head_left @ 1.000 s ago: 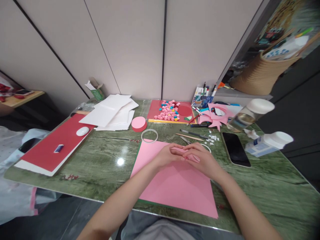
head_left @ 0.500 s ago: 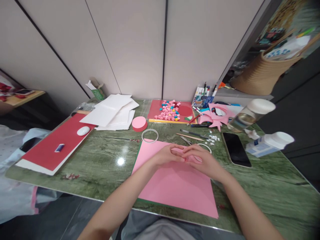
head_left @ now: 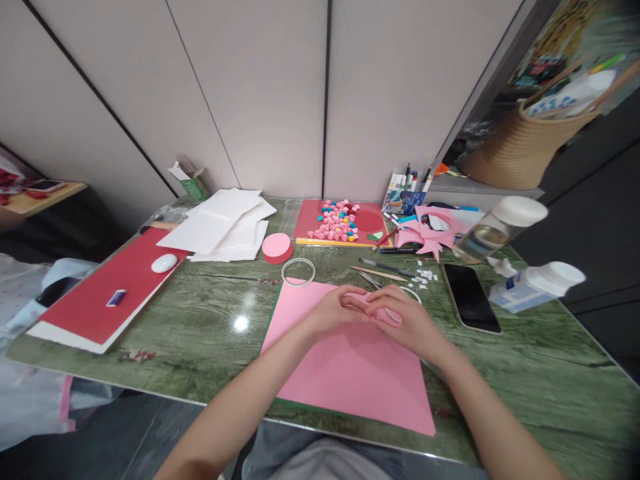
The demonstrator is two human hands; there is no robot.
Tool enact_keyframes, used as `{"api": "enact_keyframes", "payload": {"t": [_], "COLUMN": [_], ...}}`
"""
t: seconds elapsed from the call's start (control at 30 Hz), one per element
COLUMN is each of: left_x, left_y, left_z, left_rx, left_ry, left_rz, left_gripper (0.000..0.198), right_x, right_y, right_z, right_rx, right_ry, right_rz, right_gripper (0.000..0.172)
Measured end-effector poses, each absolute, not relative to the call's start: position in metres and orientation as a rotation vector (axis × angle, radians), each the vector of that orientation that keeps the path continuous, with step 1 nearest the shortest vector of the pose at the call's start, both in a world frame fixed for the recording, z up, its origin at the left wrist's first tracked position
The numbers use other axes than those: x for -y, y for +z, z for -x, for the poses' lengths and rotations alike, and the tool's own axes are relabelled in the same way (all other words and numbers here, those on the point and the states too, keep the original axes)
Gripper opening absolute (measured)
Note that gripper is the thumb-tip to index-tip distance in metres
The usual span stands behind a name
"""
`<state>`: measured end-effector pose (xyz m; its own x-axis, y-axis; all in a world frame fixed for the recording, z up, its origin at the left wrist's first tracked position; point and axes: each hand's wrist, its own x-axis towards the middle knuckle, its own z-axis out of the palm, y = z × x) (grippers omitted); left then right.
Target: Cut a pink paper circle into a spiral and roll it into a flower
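Note:
Above the pink paper sheet (head_left: 345, 380), my left hand (head_left: 336, 311) and my right hand (head_left: 407, 327) meet at the fingertips. Both are closed in a pinch, fingers curved. Something small and pinkish may sit between the tips, but it is too small and covered to name. Under the right hand lie the scissors (head_left: 371, 280), their blades and part of a white handle showing. A silvery ring (head_left: 299, 261) touches the sheet's far left corner. Green paper edges peek out beneath the pink sheet.
Behind are a pink-topped red disc (head_left: 277, 248), white papers (head_left: 215, 223) and small folded pink pieces (head_left: 337, 223) on a red packet. To the right stand a phone (head_left: 473, 300), a white bottle (head_left: 537, 287) and a clear jar (head_left: 500, 230). Red paper (head_left: 100, 293) lies left.
The view has shifted very slightly. Both hands stay together over the pink sheet, with only a tiny movement of the fingertips.

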<state>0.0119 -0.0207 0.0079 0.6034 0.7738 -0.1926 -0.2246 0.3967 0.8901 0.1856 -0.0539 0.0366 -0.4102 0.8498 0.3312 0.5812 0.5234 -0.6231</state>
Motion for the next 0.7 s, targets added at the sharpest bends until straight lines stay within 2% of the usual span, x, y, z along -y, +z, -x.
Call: {"api": "enact_keyframes", "payload": {"t": [0.23,0.4,0.53,0.7], "left_x": [0.021,0.022,0.023,0.023], "left_y": [0.008,0.018,0.022,0.021], "left_z": [-0.012,-0.011,-0.010,-0.011], "left_rx": [-0.641,-0.617,-0.594,-0.591], "left_ry": [0.746,0.806,0.851,0.901], "left_rz": [-1.009,-1.147,-1.231,-1.278], "left_gripper": [0.049,0.052,0.053,0.049], "right_x": [0.054,0.049,0.048,0.049], "right_y": [0.036,0.035,0.033,0.034], "right_z": [-0.187,-0.194,-0.199,-0.199], "right_rx": [2.071,1.821,1.688,1.675], "right_ry": [0.672,0.993,1.224,1.226], "right_rz": [1.169,1.161,1.147,1.115], "right_gripper": [0.007,0.023,0.024,0.019]}}
